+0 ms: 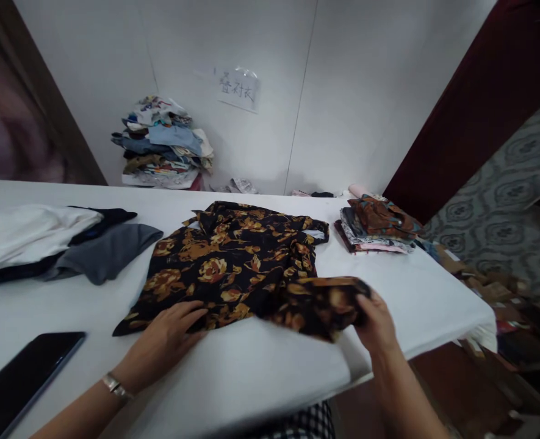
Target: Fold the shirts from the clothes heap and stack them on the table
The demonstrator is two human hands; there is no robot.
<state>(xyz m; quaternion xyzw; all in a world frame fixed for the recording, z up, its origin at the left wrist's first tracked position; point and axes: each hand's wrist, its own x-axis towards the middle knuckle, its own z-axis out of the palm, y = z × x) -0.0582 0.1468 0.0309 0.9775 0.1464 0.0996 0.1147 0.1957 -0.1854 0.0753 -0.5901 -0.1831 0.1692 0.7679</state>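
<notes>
Your left hand (166,335) is pressing flat on the floral shirt (233,262) while your right hand's (376,323) fingers are gripping its hem on the bench (251,372).

A garment-sorting or clothes-folding workroom is being shown. A wide bench (251,372) covered in white cloth is being used as the work surface. Behind the bench, a heap of mixed clothes (162,143) is being kept against the bare white wall, under a handwritten paper sign (237,88). A stack of folded printed garments (377,225) is being kept at the bench's right end.
</notes>
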